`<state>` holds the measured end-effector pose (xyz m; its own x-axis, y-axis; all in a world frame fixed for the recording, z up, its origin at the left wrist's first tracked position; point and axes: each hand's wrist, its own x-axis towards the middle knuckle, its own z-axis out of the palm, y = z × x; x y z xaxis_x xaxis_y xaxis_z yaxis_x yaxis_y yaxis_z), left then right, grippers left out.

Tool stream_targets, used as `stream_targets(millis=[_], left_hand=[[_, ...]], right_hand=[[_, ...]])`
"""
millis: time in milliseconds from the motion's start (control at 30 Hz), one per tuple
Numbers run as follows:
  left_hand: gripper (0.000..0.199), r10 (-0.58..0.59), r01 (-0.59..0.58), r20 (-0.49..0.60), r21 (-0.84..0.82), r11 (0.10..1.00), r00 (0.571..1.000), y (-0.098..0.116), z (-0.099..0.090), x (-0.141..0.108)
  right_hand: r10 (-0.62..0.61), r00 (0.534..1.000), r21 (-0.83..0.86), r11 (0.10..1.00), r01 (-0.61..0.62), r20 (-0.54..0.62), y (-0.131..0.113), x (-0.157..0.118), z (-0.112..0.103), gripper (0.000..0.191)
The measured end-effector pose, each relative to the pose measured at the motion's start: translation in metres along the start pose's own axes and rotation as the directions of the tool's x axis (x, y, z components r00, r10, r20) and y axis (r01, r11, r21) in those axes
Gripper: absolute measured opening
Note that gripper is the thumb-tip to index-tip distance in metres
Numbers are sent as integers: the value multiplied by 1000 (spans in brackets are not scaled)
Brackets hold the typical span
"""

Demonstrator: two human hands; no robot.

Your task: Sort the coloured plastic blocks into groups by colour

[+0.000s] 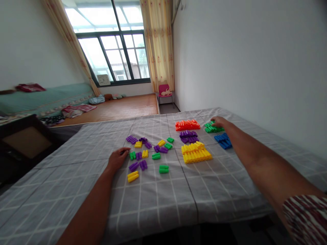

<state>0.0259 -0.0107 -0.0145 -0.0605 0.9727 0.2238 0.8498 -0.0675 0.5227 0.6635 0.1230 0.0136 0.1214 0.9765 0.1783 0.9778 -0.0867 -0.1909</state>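
Observation:
My right hand (218, 121) reaches to the green pile (214, 128) at the back right, its fingers on or just over the pieces; what they hold is too small to tell. My left hand (121, 156) rests on the cloth beside a green piece (132, 156), its fingers bent together. Stacked near the right hand are an orange-red pile (187, 125), a purple pile (188, 136), a yellow pile (196, 153) and a blue pile (223, 140). Loose purple pieces (134, 166), yellow pieces (133, 176) and green pieces (164, 169) lie scattered between the hands.
A grey checked cloth (158, 200) covers the table. White wall (250, 61) runs along the right side. Beyond the table stand a low wooden bed (127, 105), a pink chair (165, 91) and a curtained window. A dark wooden piece of furniture (28, 146) is at left.

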Motion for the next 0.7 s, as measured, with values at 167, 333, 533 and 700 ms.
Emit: stream_targets(millis=[167,333,533,700], left_hand=[[35,8,-8,-6,4,1000,1000,1,0,-1],[33,15,-15,-10,28,999,1000,6,0,-2],[32,22,-22,-4,41,999,1000,3,6,-1],[32,17,-16,-21,24,1000,1000,3,7,-2]], right_hand=[[61,998,106,993,-59,-10,2,-9,-13,37],[74,989,136,989,-56,-130,-23,-35,-32,40],[-360,913,217,892,397,-193,-143,-93,-38,27],[-644,765,251,736,629,-29,-242,-143,-17,30]])
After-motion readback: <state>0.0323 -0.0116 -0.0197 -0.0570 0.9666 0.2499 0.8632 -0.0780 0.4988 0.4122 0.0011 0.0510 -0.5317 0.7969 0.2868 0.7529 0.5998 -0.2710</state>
